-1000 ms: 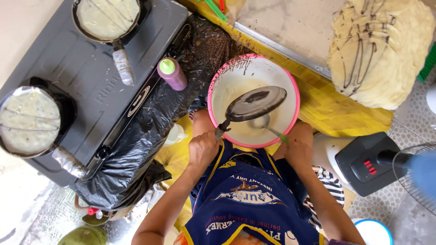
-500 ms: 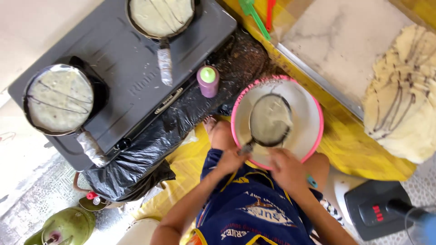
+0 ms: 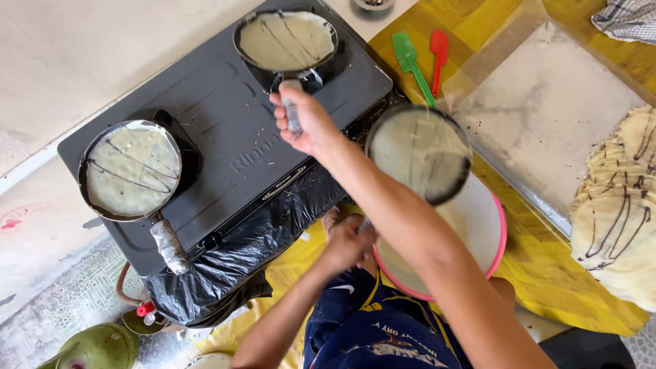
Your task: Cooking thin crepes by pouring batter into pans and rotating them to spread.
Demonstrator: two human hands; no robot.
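Left hand (image 3: 348,244) clenched on handle of pan (image 3: 418,153), batter-coated, held over pink bowl (image 3: 493,239). Right hand (image 3: 305,123) grips handle of far pan (image 3: 287,42) on stove (image 3: 225,147). Third pan (image 3: 131,169) left. Spatulas (image 3: 424,55) behind bowl.

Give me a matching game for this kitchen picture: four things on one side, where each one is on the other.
1. left hand
2. right hand
3. green spatula
4. black bag

A. on the yellow mat, beside the red spatula
B. under the stove's front edge
C. gripping the far pan's handle
D. holding the raised pan over the pink bowl

Pairs: 1-D, 2-C, 3-A, 4-B
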